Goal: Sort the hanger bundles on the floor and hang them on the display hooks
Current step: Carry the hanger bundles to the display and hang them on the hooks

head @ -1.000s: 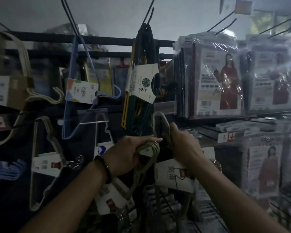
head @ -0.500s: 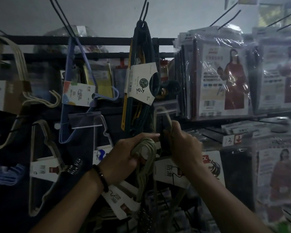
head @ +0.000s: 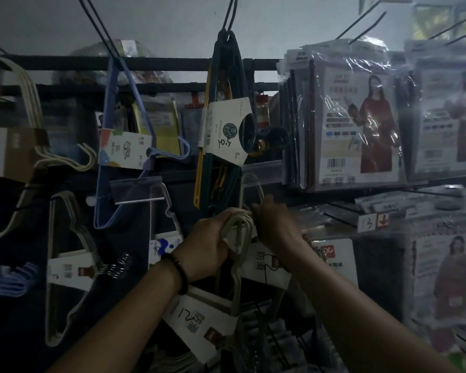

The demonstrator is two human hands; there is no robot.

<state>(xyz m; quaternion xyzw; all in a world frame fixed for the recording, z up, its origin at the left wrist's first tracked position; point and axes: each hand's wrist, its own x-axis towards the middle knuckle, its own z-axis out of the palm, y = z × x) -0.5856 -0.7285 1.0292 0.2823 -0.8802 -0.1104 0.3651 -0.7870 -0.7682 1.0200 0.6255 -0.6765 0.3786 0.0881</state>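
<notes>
My left hand (head: 209, 244) grips the curved hooks of a beige hanger bundle (head: 237, 232), whose white label card (head: 199, 321) hangs below my wrist. My right hand (head: 276, 227) pinches the hooks of a second beige bundle (head: 249, 189) with a white card (head: 267, 265), right beside the first. Both hands meet in front of the dark display wall, under a dark green and yellow hanger bundle (head: 223, 125) that hangs on a black display hook (head: 230, 14). The hook that the beige bundles reach toward is hidden behind my hands.
A blue hanger bundle (head: 124, 146) hangs on a hook to the left, with cream hangers (head: 30, 103) and a pale bundle (head: 65, 265) further left and lower. Plastic-wrapped garment packs (head: 361, 125) fill the hooks on the right. A price tag (head: 373, 222) sits on the shelf edge.
Both hands have risen slightly with the beige bundles and moved closer together. The view has tilted up a little; the hanging goods have not moved.
</notes>
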